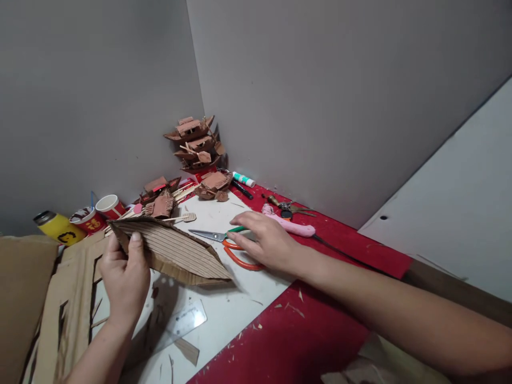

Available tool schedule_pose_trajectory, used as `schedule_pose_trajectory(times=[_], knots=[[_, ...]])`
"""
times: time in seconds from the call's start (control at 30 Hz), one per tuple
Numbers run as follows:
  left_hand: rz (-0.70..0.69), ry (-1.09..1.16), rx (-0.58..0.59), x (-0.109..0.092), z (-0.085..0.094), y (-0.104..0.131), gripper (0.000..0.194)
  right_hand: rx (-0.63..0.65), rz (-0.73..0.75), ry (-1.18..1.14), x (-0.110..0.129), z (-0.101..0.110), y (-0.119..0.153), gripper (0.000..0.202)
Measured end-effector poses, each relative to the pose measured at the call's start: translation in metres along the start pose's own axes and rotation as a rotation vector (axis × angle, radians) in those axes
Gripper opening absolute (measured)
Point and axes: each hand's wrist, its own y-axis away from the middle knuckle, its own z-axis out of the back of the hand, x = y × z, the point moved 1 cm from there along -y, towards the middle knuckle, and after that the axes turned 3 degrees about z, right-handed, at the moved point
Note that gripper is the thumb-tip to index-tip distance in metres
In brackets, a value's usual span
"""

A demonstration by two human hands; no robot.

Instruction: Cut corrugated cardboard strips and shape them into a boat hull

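Observation:
My left hand [127, 266] grips the pointed left end of a corrugated cardboard boat hull [184, 253], thumb on the ridged inside, raised above the white table sheet. My right hand [266, 240] hovers over or touches the handles of the scissors [236, 248], its fingers stretched out and apart. The scissors have one green and one orange handle and lie with blades toward the hull; part of the handles is hidden under the hand. Just behind them sits a pink glue gun [294, 225]. A small wooden paddle-like piece [188, 217] lies beyond the hull.
Finished cardboard boats [196, 138] are stacked in the corner, with another boat [215, 184] in front. Paper cups [110, 205] and a yellow bottle [60, 226] stand at left. Cut cardboard [76, 288] covers the left side. A clear ruler [188, 320] and scraps lie nearby.

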Motion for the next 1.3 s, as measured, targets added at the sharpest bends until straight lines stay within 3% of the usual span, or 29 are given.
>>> schedule_pose_trajectory(times=[0.07,0.13,0.2,0.27,0.37,0.67,0.87,1.03,1.2,1.3], knots=[[0.024,0.013,0.031,0.0,-0.003,0.004,0.018,0.095,-0.078,-0.328,0.011,-0.003,0.002,0.031],[0.05,0.03,0.056,0.0,-0.005,0.007,0.019,0.282,-0.216,-0.633,0.018,-0.014,0.004,0.039],[0.058,0.031,0.083,0.0,-0.008,0.01,0.02,0.419,-0.31,-0.834,0.02,-0.028,0.006,0.045],[0.056,0.022,0.112,-0.001,-0.011,0.014,0.02,0.477,-0.344,-0.926,0.017,-0.042,0.007,0.035],[0.044,0.003,0.168,-0.003,-0.015,0.021,0.021,0.469,-0.382,-0.945,0.009,-0.053,0.009,0.017],[0.025,-0.051,0.191,-0.007,-0.017,0.028,0.025,0.533,-0.524,-0.877,0.014,-0.051,0.012,0.006],[0.043,-0.079,0.181,-0.008,-0.016,0.028,0.026,0.498,-0.472,-0.793,0.014,-0.056,0.015,0.012],[0.104,-0.019,0.226,-0.007,-0.014,0.024,0.029,0.453,-0.332,-0.737,0.016,-0.051,0.017,0.018],[0.088,-0.049,0.254,-0.008,-0.012,0.019,0.027,0.727,-0.421,-0.916,0.019,-0.036,0.018,0.018],[0.066,-0.044,0.242,-0.01,-0.012,0.02,0.027,0.755,-0.435,-0.994,0.018,-0.035,0.018,0.018]])
